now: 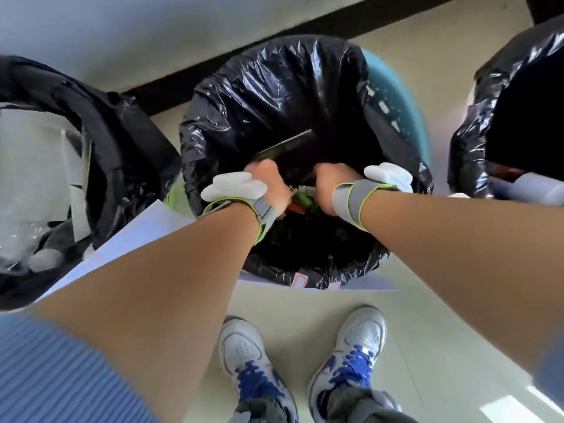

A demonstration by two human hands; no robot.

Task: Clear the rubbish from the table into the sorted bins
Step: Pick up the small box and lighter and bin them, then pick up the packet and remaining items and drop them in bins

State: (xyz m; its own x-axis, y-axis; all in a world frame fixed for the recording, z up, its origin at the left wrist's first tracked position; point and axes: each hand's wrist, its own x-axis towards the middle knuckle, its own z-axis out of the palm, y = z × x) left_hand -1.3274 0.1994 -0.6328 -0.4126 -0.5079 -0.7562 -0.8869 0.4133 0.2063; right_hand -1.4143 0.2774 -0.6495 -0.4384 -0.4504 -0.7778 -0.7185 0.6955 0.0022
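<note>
Hard to read first: your fingertips are hidden on both sides, tucked past the knuckles, and the left hand (pixel 268 180) is smeared by motion blur. The dark glossy rectangular tray (pixel 294 149) shows only its far edge and part of one face. The rest is lost against the black liner behind it. The mixed food scraps (pixel 302 200) (green, red and pale bits, none identifiable) show only in the gap between your wrists. Whether they sit on the tray's low end or in the bag cannot be told. The left-side bin with black liner (pixel 122 154) is cut off by the frame edge. So is the right-side bin with black liner (pixel 476 141), and its inside is too dark to read.

Grip: left hand curled tight on the tray's near left end, right hand (pixel 328 181) curled on its near right end. Both are clamped on the tray, which is held between them.

Position: the tray is over the mouth of the teal middle bin with black plastic liner (pixel 274 87), just beyond your knuckles, its far edge slanting up to the right. The scraps are directly below the hands.

Other: grey wrist straps with lime edging (pixel 354 203) on both wrists, and a white padded piece on the back of each hand. Pale paper and clear plastic (pixel 39 178) lie in the left-side bin. White paper sheets (pixel 143 230) lie on the floor under the bins. Your white and blue trainers (pixel 250 361) stand near the middle bin.
</note>
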